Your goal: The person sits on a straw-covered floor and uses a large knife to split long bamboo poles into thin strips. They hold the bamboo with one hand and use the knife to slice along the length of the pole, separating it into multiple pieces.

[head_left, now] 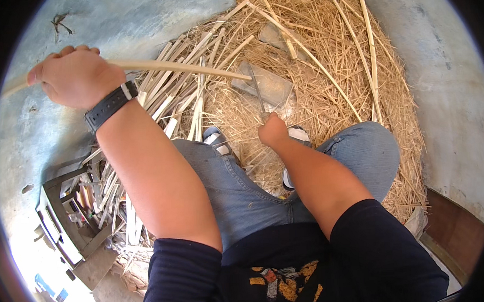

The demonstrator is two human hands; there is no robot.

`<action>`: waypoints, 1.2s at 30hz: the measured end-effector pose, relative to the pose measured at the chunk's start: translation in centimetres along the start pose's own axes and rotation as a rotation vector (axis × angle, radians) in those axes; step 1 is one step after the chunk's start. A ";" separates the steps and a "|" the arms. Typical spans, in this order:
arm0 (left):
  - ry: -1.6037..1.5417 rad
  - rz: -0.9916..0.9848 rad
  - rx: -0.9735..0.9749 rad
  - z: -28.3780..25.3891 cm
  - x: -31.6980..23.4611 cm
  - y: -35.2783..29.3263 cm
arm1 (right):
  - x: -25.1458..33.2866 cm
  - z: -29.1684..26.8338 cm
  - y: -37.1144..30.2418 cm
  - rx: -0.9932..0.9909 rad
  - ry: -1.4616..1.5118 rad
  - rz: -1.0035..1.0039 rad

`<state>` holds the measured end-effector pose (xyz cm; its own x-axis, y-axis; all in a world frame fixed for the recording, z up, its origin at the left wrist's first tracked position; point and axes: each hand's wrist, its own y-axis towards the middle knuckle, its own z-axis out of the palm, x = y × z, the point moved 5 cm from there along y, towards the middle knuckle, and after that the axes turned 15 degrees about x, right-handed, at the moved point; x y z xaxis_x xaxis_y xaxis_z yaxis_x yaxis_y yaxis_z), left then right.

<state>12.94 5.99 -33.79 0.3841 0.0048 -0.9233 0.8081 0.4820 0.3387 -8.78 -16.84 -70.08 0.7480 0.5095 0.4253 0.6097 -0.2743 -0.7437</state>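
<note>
My left hand [79,76], wearing a black watch strap, is raised at the far left. Its fingers are closed round a long pale bamboo strip [179,66], which runs right across to a knife. In my right hand [273,131], low in the middle between my knees, is the handle of that knife [258,91]. Its thin dark blade points up and away from me, and the strip's right end meets it near the tip. Beneath them, a grey stone block [274,86] lies on the shavings. I cannot tell whether the blade has entered the strip.
Several split strips [169,92] are piled at the left. Loose shavings [324,55] cover the floor, with longer strips [371,53] on them at the right. Another block [273,36] lies farther off. Blue-grey walls [437,50] stand either side; a dark wooden frame [66,212] is lower left.
</note>
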 end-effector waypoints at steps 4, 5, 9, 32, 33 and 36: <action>0.011 0.070 0.028 0.5 -0.3 -0.4 | 2.6 -0.8 -1.5 -0.006 0.174 -0.077; 0.002 0.060 0.022 0.6 -0.3 -0.4 | 3.5 -0.9 -2.1 -0.006 0.240 -0.101; 0.002 0.043 -0.011 -0.1 0.0 -0.1 | 7.9 -2.7 -3.6 -0.080 0.274 -0.291; -0.536 -0.078 0.678 0.3 1.4 3.1 | 4.2 -2.8 -0.9 0.027 0.315 -0.246; -0.506 -0.060 0.675 0.8 1.0 2.8 | 4.2 -3.6 -0.5 0.090 0.323 -0.189; -0.453 -0.022 0.647 1.9 -0.1 1.4 | 5.7 -3.2 -2.0 0.099 0.372 -0.253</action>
<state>14.91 4.97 -32.90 0.3968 -0.4231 -0.8146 0.8637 -0.1284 0.4874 -4.87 -16.03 -64.51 0.6335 0.2179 0.7424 0.7705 -0.0904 -0.6310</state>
